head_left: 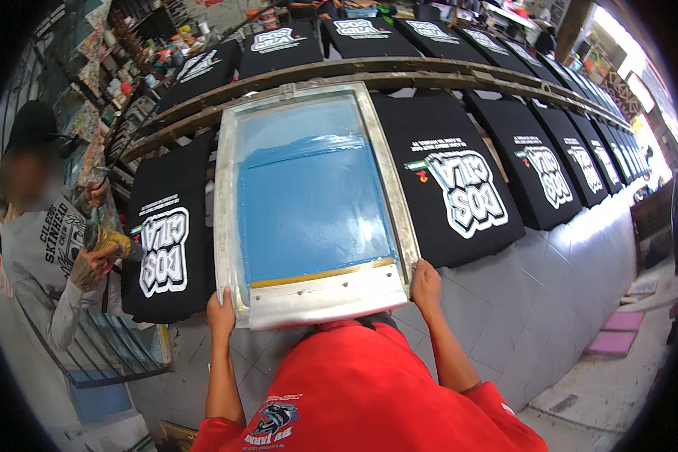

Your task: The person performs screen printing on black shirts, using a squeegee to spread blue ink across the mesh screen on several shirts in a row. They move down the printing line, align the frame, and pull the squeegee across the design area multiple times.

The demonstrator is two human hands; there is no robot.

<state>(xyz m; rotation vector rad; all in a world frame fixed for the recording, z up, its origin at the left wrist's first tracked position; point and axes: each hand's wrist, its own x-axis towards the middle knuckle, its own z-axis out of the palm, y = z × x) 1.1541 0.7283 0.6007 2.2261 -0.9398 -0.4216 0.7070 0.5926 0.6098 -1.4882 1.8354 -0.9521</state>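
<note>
a: where does the printing screen (313,207) lie from the hands?

b: straight ahead of both. its long axis runs away from the body toward the metal rail (369,71) at the far side. the left hand (221,313) grips the near left corner of the aluminium frame, the right hand (426,286) grips the near right corner, fingers curled over the edge. neither is nearer; they sit about level, one at each end of the near bar.

a: and the screen itself?

b: it rests flat on the long table (535,301), between two printed black shirts: one just left of the left hand (166,241), one just right of the right hand (459,188). blue ink covers the mesh, and a squeegee (320,273) lies crosswise near the hands.

a: anything in the way?

b: the rail touches or nearly touches the far end of the frame. off to the left, well apart, another person's hand (90,264) holds a yellowish tool. more black shirts (550,166) line the table to the right.
</note>
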